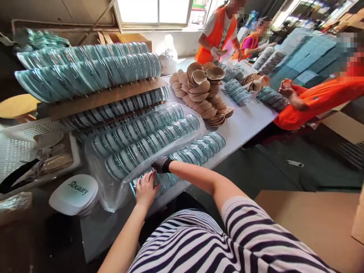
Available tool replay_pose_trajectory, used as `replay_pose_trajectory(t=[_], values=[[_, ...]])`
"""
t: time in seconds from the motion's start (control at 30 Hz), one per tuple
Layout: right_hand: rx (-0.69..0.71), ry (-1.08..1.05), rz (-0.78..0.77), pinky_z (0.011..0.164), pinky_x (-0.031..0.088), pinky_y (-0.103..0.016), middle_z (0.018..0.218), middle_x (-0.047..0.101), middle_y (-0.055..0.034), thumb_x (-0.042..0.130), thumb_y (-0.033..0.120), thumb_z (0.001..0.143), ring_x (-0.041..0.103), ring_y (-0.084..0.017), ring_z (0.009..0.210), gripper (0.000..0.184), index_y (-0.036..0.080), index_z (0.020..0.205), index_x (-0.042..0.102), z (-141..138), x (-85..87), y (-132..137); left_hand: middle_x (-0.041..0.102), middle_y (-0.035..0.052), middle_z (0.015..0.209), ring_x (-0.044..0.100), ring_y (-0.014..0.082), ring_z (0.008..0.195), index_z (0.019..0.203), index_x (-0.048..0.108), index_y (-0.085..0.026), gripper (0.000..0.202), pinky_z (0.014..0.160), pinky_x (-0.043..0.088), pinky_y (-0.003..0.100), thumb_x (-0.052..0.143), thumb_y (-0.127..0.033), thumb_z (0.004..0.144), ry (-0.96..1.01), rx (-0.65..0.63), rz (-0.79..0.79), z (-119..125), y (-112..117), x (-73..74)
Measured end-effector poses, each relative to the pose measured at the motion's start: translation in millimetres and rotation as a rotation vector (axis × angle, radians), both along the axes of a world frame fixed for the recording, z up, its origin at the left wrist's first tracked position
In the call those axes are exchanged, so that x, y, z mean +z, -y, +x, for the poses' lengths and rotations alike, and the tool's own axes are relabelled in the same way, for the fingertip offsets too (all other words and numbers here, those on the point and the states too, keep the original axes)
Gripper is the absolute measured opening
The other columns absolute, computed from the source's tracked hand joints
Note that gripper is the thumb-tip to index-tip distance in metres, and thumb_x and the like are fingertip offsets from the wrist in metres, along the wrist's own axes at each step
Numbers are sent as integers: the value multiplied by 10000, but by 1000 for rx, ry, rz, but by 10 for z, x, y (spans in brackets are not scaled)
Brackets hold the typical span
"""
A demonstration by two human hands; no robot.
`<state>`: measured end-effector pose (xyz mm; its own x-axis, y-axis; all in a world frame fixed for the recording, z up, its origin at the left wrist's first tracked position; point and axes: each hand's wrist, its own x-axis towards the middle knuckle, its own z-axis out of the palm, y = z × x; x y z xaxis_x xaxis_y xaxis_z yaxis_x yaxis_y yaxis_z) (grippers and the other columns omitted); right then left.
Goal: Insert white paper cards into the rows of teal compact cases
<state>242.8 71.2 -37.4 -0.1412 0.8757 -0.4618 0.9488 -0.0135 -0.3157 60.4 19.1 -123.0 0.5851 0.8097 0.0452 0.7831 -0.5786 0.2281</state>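
Observation:
The front row of round, blue-green packaged discs point(199, 148) lies on edge along the near side of the table, in clear shiny wrapping. My left hand point(146, 189), bare, rests on the left end of that row with its fingers spread. My right hand point(162, 164) wears a dark speckled glove and reaches down onto the row just beside the left one. Its fingertips are hidden, so its grip does not show. Behind both hands, two more rows of the same discs point(153, 141) lie in a clear plastic bag point(106, 195).
More disc rows fill a raised cardboard rack point(113, 94) at left. Brown bowls point(199, 91) are piled mid-table point(239, 127). White printed sheets point(75, 193) and a white basket point(17, 140) are at left. Co-workers in orange point(318, 98) work opposite and right. A cardboard box point(309, 223) stands right.

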Motion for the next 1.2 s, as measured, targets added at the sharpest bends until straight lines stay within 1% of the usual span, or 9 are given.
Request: replay_pose_trajectory(t=[0.1,0.27,0.43,0.57,0.7,0.8,0.9,1.03,1.2], values=[[88,-12,-2,776,491,-285,1027,690,-69,584,303,905,637,-187,925,225,149,1033,687,49,-154,407,498,87,1459,431,270,1344,1452,437,-251,540,1153,252,521,474,-433,945,-6,0,-24,5,35,91],[184,11,-11,698,450,-291,1146,674,-156,458,245,931,658,-240,946,327,165,1171,666,70,-561,1170,487,82,1466,400,267,1362,1467,410,-264,581,1168,228,517,473,-487,934,-31,8,-87,26,18,181],[248,29,-47,699,452,-288,1053,708,-154,514,215,894,675,-245,918,284,156,1108,691,27,-796,1525,486,72,1465,393,263,1370,1461,410,-273,573,1174,227,512,490,-469,928,-24,29,-126,-19,-1,199],[174,80,15,788,456,-304,1064,711,-134,418,274,964,664,-241,985,329,188,1151,674,272,-488,1318,441,83,1498,299,287,1431,1446,434,-243,568,1188,185,533,519,-430,916,-5,33,-115,93,27,264],[-25,229,45,892,439,-355,1230,648,-158,360,257,990,602,-264,1131,396,182,1328,553,484,-57,540,385,89,1537,233,286,1463,1481,377,-217,664,1200,163,522,564,-451,888,5,-37,-114,458,28,304],[49,220,-74,868,471,-345,1190,668,-150,528,213,924,632,-232,1060,314,135,1213,623,408,18,-95,420,96,1515,326,279,1421,1476,381,-220,655,1176,235,511,558,-456,891,-30,-18,-165,675,14,269],[146,192,-184,829,506,-332,1080,706,-106,634,232,875,660,-178,929,230,108,1064,674,298,-33,-458,452,98,1491,366,270,1396,1464,397,-226,658,1167,258,490,563,-484,882,-39,3,-161,724,7,223],[222,122,-171,803,481,-275,1040,727,-95,638,164,826,665,-195,936,224,145,1036,714,414,-36,-368,456,86,1489,366,259,1396,1464,392,-235,681,1167,260,482,593,-486,864,-25,21,-173,685,12,226],[220,54,-85,840,473,-312,1085,716,-114,448,252,931,658,-240,1013,312,206,1074,722,630,-145,524,432,62,1510,358,253,1400,1473,372,-268,676,1176,239,478,599,-464,868,-20,25,-206,691,14,274]])
